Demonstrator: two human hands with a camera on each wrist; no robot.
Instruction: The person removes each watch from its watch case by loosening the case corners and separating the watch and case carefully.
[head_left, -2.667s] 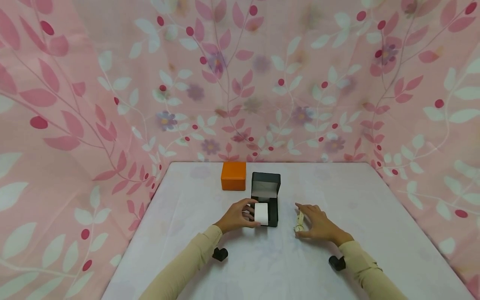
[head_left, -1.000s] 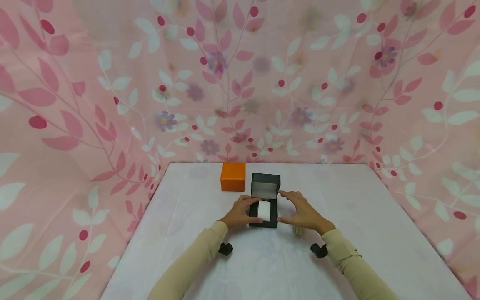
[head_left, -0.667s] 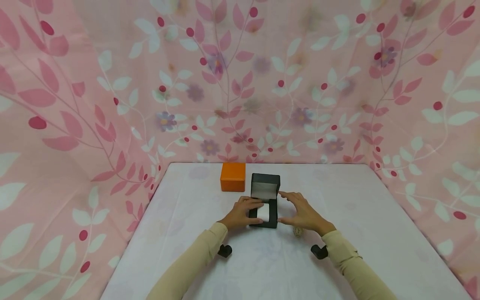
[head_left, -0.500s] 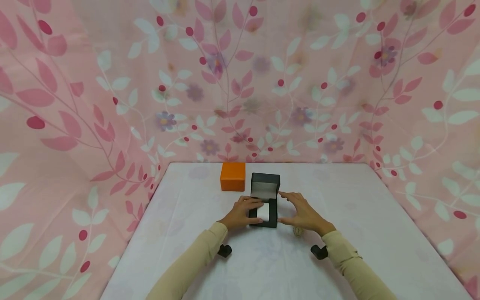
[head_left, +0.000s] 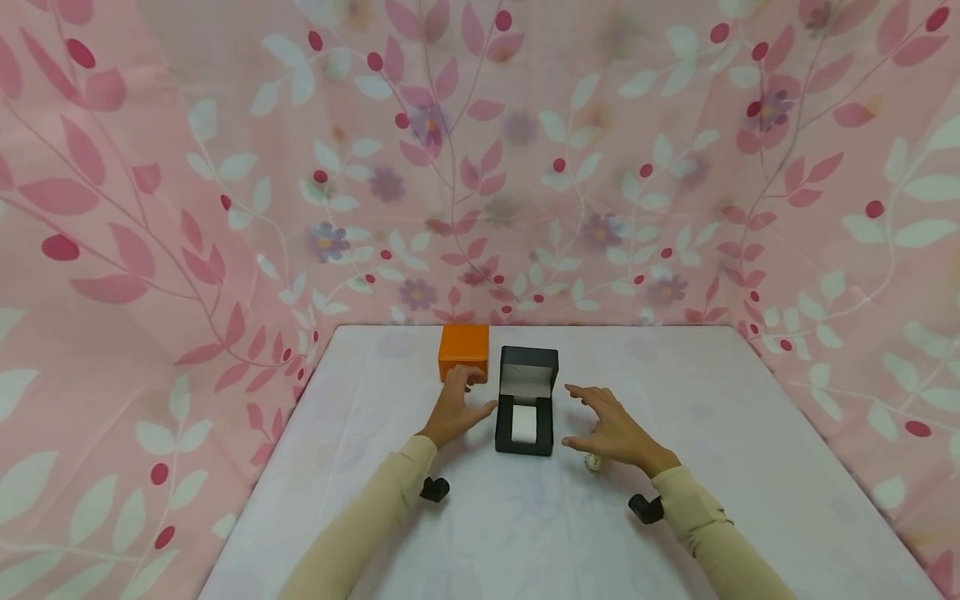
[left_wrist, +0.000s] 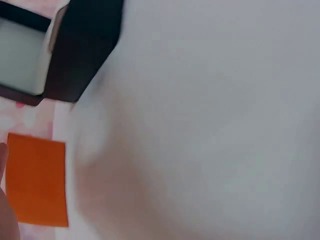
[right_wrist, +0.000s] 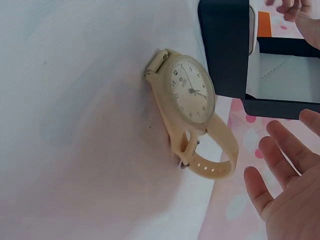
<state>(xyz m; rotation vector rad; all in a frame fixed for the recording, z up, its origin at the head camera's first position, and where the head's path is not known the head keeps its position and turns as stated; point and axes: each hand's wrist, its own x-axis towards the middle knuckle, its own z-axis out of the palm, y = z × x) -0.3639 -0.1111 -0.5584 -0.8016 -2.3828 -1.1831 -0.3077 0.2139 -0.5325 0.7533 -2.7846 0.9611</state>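
Note:
A black watch box (head_left: 503,437) stands with its lid up in the middle of the table, a white cushion (head_left: 524,423) seated in its base. My left hand (head_left: 452,408) is off to the box's left, thumb toward the box and fingers overlapping the orange box (head_left: 465,342) in the head view; it holds nothing. To the right of the black box, my right hand (head_left: 615,427) has its fingers spread and is likewise holding nothing. A cream wristwatch (right_wrist: 192,92) with its strap buckled into a loop lies beside the right hand, mostly covered by it in the head view.
The orange box sits at the back, left of the black box. A white cloth covers the table (head_left: 510,533), and a pink floral curtain (head_left: 480,167) rises behind it and at both sides. A black wrist mount (head_left: 435,489) hangs under each forearm.
The left hand has set the white cushion into the black box, pressed on it, then let go and drawn back left. My right hand has left the watch and now stands slightly off the box.

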